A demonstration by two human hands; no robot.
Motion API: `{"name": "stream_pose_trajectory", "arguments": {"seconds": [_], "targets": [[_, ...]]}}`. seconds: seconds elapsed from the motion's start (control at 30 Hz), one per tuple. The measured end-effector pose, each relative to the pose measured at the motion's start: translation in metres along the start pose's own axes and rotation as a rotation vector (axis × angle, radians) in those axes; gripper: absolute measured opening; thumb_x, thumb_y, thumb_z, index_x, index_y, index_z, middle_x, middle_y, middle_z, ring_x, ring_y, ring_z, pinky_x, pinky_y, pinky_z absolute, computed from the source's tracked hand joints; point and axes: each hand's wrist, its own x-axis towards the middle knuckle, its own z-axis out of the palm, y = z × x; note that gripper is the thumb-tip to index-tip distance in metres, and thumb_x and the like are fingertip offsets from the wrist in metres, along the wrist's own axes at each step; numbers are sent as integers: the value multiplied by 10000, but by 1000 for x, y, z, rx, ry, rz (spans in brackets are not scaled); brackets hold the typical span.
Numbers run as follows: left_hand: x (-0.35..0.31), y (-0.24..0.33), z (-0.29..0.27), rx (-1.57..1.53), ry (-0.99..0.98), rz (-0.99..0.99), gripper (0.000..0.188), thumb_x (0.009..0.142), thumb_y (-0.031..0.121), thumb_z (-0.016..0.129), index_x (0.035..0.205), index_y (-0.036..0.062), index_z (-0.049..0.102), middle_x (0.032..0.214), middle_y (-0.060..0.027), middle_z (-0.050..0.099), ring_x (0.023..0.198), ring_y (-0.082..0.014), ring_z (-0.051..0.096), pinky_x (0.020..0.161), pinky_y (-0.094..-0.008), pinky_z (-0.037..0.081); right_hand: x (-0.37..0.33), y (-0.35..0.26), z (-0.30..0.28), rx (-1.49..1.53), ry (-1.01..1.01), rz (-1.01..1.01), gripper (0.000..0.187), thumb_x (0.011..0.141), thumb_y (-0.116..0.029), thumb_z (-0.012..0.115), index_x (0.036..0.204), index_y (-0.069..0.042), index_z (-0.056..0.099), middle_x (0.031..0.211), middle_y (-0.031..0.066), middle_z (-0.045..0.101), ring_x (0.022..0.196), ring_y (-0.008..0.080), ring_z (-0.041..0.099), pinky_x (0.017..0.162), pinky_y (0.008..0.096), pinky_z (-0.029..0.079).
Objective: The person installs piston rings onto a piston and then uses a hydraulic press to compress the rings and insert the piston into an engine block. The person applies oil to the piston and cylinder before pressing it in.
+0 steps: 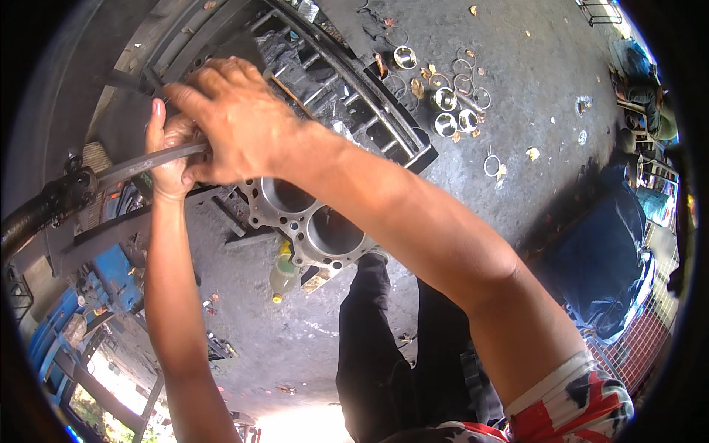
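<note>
A grey metal bar [140,165] runs from a dark clamp-like joint [70,193] at the left to my two hands. My right hand [240,122] reaches across from the right and is closed round the bar's end, its thumb below and its fingers above. My left hand [168,171] is behind the bar, which crosses its palm. Its thumb points up and its fingers curl, partly hidden by the right hand. Below the hands is a metal engine block [303,235] with round cylinder bores; my right forearm covers part of it.
Several pistons [445,124] and thin rings [492,165] lie on the grey floor [517,88] at right. A dark metal frame [402,133] stands beyond the block. Near the block lies a plastic bottle [283,275]. Blue sheeting [598,251] covers something at far right.
</note>
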Motion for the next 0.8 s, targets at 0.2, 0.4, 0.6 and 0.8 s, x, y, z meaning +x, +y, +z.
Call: {"name": "stream_pose_trajectory", "arguments": {"seconds": [0.2,0.4,0.6,0.8], "targets": [[-8,-6,0,209,374,67,1037,918,880,176,1149,-9,657,1092,-136,674,1012,-200,626,914,-327,491,-4,2,11,-44,-93,-9,601,763,-264,790,1278,-10,610,1079,177,658,1074,361,642,962,512,482],[-8,-29,8,283,413,267,962,911,891,199,925,40,647,869,-41,657,840,-120,567,881,-296,450,-20,-17,35,-211,181,122,490,831,-187,639,1280,8,606,1089,162,637,1073,351,609,959,504,454],[-3,-41,6,315,671,378,711,1061,674,282,891,59,595,890,-16,585,909,-117,557,876,-323,445,-22,-19,44,-145,160,159,499,888,-230,589,1341,-25,546,1216,187,571,1206,370,536,1044,599,383],[-4,-56,21,38,688,502,597,1090,587,325,967,64,584,1006,-37,558,993,-148,524,949,-350,414,-21,-21,42,-49,48,155,474,953,-315,550,1340,-42,529,1366,212,514,1319,390,475,1080,651,357]]}}
